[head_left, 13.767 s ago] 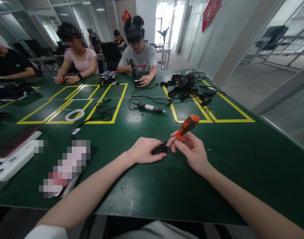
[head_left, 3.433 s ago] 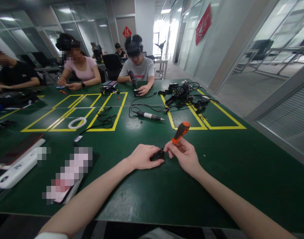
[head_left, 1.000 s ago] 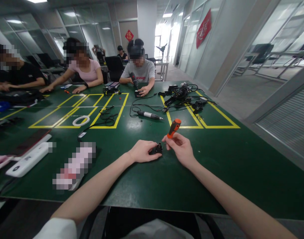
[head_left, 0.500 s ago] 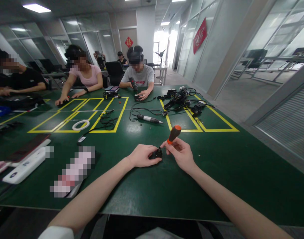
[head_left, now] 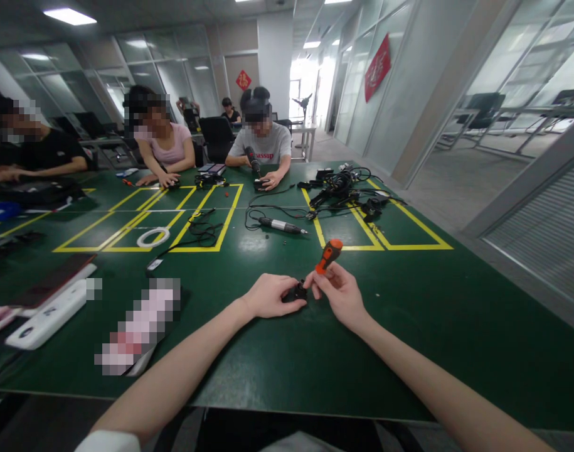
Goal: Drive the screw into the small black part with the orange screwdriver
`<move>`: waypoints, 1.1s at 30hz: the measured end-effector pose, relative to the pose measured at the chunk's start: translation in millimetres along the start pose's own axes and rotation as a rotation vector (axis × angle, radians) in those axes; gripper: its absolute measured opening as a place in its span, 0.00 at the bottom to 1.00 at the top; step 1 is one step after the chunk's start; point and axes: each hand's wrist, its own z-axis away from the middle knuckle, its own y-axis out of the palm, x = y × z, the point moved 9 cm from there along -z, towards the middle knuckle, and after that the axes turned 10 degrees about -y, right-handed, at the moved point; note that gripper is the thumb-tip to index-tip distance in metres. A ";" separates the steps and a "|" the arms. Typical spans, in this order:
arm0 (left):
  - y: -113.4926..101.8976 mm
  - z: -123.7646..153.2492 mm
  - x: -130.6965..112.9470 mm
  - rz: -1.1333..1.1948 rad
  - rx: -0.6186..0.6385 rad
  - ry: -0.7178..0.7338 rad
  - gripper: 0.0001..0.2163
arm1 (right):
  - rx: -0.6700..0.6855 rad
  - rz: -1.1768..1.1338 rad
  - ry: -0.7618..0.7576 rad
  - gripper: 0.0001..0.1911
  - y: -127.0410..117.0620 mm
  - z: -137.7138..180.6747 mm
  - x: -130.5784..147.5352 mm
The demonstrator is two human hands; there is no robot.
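My left hand (head_left: 272,295) is closed around a small black part (head_left: 300,290) at the table surface, thumb and fingers on either side of it. In my right hand (head_left: 344,292) I grip a screwdriver (head_left: 331,252) with an orange and dark grey handle. The handle leans up and to the right, and its lower end is hidden behind my fingers. My right fingertips are right beside the black part; whether they touch it I cannot tell. What exactly the black part is does not show at this size.
A pen-shaped electric screwdriver (head_left: 281,225) with a cord lies ahead of my hands. Tangled black cables (head_left: 338,188) sit farther right. To the left are a white tape ring (head_left: 153,236) and a white power strip (head_left: 51,314). A co-worker (head_left: 263,141) across the green table (head_left: 409,314) holds a power drill.
The screwdriver handle has turned a little in my right hand and sits slightly lower. My left hand stays in place. A co-worker at the far left has moved a hand to the right.
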 end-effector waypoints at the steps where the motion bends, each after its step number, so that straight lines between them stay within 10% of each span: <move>1: 0.2 0.0 0.1 -0.002 0.000 -0.001 0.15 | -0.009 0.020 0.005 0.23 -1.7 -0.4 -0.3; 33: 2.9 0.0 -0.2 -0.010 -0.005 0.014 0.15 | -0.051 0.053 -0.002 0.23 -7.2 1.4 -1.6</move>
